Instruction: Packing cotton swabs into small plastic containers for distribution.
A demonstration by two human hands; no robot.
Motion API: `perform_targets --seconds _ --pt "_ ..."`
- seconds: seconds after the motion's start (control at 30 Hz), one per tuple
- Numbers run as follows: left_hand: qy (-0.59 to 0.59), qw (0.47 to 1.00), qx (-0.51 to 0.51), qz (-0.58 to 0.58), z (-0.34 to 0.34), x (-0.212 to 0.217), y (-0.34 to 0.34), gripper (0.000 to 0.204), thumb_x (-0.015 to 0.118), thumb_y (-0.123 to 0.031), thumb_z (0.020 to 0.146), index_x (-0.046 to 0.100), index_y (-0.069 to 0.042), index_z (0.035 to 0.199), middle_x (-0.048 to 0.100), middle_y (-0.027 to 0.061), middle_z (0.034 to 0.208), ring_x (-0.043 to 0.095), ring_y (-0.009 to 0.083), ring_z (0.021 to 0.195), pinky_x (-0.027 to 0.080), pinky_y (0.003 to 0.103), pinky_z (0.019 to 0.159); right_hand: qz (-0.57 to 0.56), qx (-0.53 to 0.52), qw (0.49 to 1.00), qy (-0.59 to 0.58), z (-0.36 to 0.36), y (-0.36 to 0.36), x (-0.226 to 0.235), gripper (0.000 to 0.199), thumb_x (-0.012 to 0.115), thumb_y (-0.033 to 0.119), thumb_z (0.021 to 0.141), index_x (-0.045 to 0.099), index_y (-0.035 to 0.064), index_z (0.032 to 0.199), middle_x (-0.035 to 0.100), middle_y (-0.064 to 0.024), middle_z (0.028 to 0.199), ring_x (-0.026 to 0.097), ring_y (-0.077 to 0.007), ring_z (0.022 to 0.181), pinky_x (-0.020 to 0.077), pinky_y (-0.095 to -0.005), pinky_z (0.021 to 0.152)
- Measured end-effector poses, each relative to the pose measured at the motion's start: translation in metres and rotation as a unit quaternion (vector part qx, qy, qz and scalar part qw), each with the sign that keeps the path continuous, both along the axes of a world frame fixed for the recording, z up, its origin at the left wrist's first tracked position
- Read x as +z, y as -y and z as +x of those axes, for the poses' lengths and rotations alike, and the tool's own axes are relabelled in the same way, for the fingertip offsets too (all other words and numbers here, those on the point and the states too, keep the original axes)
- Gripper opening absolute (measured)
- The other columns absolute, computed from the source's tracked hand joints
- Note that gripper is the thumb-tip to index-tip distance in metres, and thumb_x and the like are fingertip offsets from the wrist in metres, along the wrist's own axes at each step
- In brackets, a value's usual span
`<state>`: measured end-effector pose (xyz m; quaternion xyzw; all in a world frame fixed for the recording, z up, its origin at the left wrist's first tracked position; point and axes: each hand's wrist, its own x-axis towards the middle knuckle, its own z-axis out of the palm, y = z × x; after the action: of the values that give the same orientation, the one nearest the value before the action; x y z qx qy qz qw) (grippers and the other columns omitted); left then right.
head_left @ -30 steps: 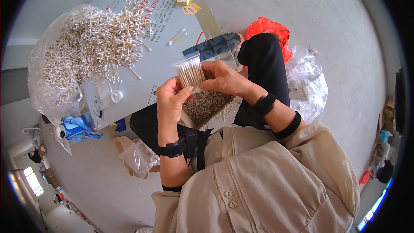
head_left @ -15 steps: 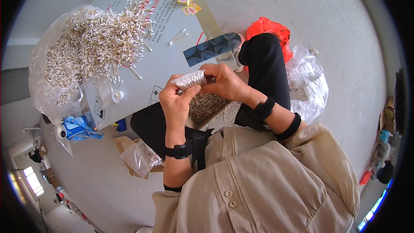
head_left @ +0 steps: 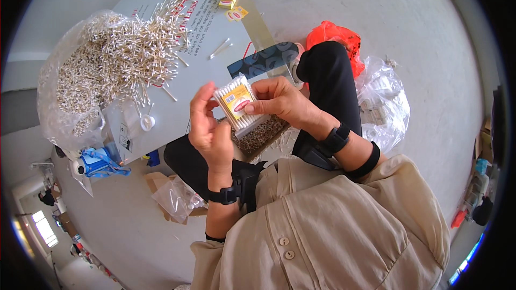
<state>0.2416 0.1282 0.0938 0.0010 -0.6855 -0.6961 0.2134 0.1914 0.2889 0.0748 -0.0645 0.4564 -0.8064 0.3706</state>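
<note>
A flat clear pack of cotton swabs point(head_left: 248, 122) with a yellow label is pinched by its right side in my right hand point(head_left: 285, 102), the thumb lying over the label. The pack's broad labelled face is turned up. Close by its left edge is my left hand point(head_left: 209, 134), fingers and thumb apart; it may still brush the wrapper. Below the pack, between my legs, a cardboard box point(head_left: 252, 153) holds many loose swabs. A big heap of loose swabs point(head_left: 121, 56) spills from a clear plastic bag point(head_left: 51, 94) on the table at the left.
The grey table point(head_left: 166, 113) carries a small white roll point(head_left: 147, 122), a yellow packet point(head_left: 228, 1) and yellow labels point(head_left: 236, 14). A blue-and-white bottle point(head_left: 94, 162) is by its near left edge. On the floor are a carton point(head_left: 156, 180), a red bag point(head_left: 336, 35) and a clear bag point(head_left: 384, 107).
The pack has turned from edge-on to showing its yellow label. My left hand has loosened from it and moved slightly left, while the right keeps hold.
</note>
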Motion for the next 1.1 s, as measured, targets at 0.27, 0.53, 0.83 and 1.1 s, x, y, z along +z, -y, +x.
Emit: perform_targets --seconds 0.27,0.53,0.83,1.1 --pt "0.103 0.99 -0.066 0.075 0.0 0.013 -0.003 0.033 0.076 -0.009 0.082 0.062 0.005 0.108 0.064 0.0071 0.093 0.061 0.0113 0.084 0.049 0.024 0.079 0.064 -0.074 0.986 -0.135 0.008 0.003 0.003 0.015 0.075 0.006 0.081 0.068 -0.0012 0.092 0.065 0.0011 0.08 0.054 -0.0029 0.072 0.0447 -0.0206 0.064" --pt "-0.009 0.998 -0.028 -0.052 0.002 0.018 -0.01 0.028 0.08 -0.01 0.077 0.063 0.001 0.096 0.063 0.0038 0.087 0.057 0.0112 0.082 0.047 0.022 0.075 0.085 -0.118 0.96 -0.24 0.009 0.002 0.007 0.018 0.077 0.005 0.076 0.069 0.0011 0.092 0.066 -0.001 0.081 0.056 -0.0079 0.079 0.0461 -0.0265 0.074" --pt "-0.062 0.98 -0.063 -0.181 -0.003 0.018 -0.006 0.029 0.083 -0.014 0.071 0.065 -0.002 0.09 0.065 0.0052 0.088 0.06 0.0223 0.085 0.049 0.032 0.078 0.066 -0.121 0.942 -0.305 0.012 0.003 0.004 0.022 0.075 0.003 0.076 0.068 0.0001 0.096 0.068 -0.007 0.092 0.061 -0.0174 0.087 0.048 -0.0308 0.08" --pt "-0.029 0.994 -0.104 -0.022 0.0 0.025 -0.006 0.033 0.072 -0.022 0.081 0.066 0.004 0.1 0.062 0.0149 0.107 0.058 0.0218 0.1 0.046 0.033 0.088 0.079 -0.134 0.932 -0.327 0.012 0.001 0.005 0.023 0.075 0.002 0.075 0.067 0.0 0.097 0.068 -0.0073 0.092 0.061 -0.0189 0.087 0.0482 -0.0318 0.08"
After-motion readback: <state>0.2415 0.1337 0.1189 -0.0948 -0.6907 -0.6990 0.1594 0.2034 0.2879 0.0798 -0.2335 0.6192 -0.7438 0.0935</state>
